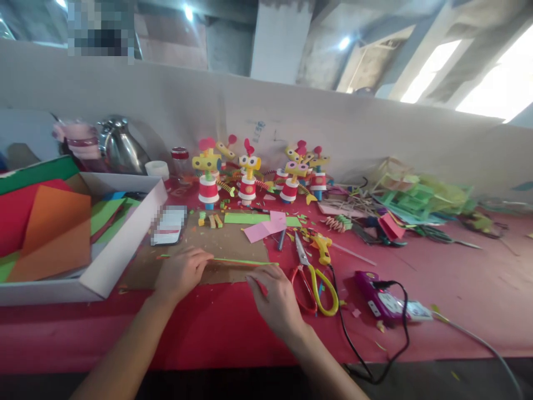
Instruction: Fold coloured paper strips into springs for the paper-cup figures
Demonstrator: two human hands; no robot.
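My left hand [180,273] rests curled on a brown cardboard sheet [225,244] and pinches the left end of a thin green paper strip [245,261] that lies across the cardboard. My right hand [275,300] is closed near the strip's right end, holding a small red piece of paper [261,286] between its fingers. Scissors with red and yellow handles [312,278] lie just right of my right hand. A yellow glue gun [321,247] lies beyond the scissors.
A white box [125,239] of coloured paper sheets stands at the left. Paper-cup figures [247,178] line the back wall. A purple device [377,297] with a black cable lies at the right. Paper scraps and sticks [400,211] pile at the back right. A metal kettle [120,147] stands behind the box.
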